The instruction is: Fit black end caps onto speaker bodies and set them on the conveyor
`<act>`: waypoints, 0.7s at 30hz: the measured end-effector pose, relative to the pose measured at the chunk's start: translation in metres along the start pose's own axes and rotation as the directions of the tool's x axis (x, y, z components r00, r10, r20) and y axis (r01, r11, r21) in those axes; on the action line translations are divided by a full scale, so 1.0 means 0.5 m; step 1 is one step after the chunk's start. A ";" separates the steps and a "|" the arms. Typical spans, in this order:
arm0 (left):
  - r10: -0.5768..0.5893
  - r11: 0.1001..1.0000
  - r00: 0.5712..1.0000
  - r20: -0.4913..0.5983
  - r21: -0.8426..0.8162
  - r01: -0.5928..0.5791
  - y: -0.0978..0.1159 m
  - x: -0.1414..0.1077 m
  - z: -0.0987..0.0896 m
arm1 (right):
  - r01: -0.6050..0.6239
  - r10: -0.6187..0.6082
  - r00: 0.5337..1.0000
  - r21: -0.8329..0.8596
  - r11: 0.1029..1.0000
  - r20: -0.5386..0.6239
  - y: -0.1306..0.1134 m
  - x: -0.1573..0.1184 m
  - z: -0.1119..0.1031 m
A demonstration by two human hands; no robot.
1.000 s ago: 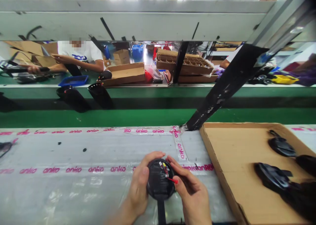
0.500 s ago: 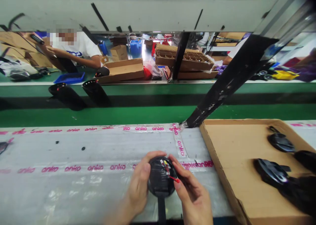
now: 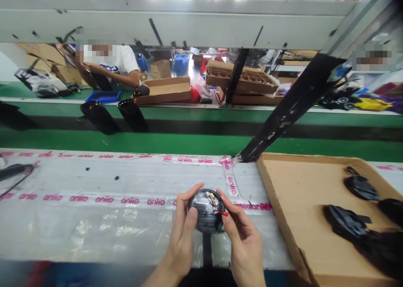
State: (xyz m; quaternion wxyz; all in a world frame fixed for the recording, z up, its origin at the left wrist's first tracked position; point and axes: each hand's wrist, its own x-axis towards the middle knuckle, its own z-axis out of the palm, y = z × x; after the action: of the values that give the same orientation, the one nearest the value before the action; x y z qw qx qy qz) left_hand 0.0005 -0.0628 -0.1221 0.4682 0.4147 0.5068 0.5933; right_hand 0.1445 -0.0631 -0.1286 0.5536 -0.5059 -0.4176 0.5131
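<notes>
Between my hands is a round black plastic housing point(image 3: 206, 215), its hollow side facing up, with a black strap or handle point(image 3: 207, 249) running from it toward me. Small wires with white, yellow and red ends point(image 3: 214, 201) lie in the housing. My left hand point(image 3: 184, 226) grips the housing's left rim, thumb on the near side and fingers round the far edge. On the right rim, my right hand point(image 3: 244, 232) is closed, thumb and fingertips at the red wire end point(image 3: 224, 214). Whether it pinches the wire or only the rim, I cannot tell.
A cardboard tray point(image 3: 299, 245) with several black parts point(image 3: 344, 222) lies at right. A slanted black post point(image 3: 289, 106) rises beyond it. Black cylinders point(image 3: 100, 118) stand on the green belt point(image 3: 176, 142). Across it, a person point(image 3: 126, 62) in a white shirt handles something.
My view has tilted up and shifted left. The housing remains between both hands, with its hollow side still up. At the far right, another person has come into view.
</notes>
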 end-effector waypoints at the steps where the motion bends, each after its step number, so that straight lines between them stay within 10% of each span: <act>1: 0.043 0.999 0.999 -0.019 0.011 -0.043 -0.008 0.000 0.003 | 0.010 -0.010 1.000 0.000 1.000 -0.008 0.002 0.000 0.002; 6: 0.164 0.986 0.985 -0.050 0.032 -0.163 -0.036 0.019 0.020 | 0.038 -0.038 0.999 0.012 0.999 -0.038 0.005 0.004 0.008; 16: -0.081 0.995 0.951 0.299 0.073 0.062 0.024 0.031 -0.037 | 0.035 -0.035 0.999 -0.001 0.999 -0.022 -0.016 0.012 0.008; 21: -0.033 0.991 0.954 0.297 0.133 -0.007 0.013 0.029 -0.040 | 0.067 -0.068 0.996 -0.026 0.997 -0.059 -0.001 0.006 0.014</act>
State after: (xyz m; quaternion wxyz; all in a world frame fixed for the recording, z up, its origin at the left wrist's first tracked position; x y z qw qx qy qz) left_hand -0.0229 -0.0533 -0.1184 0.5147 0.5265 0.4711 0.4858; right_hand 0.1382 -0.0593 -0.1274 0.5767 -0.5132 -0.4239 0.4736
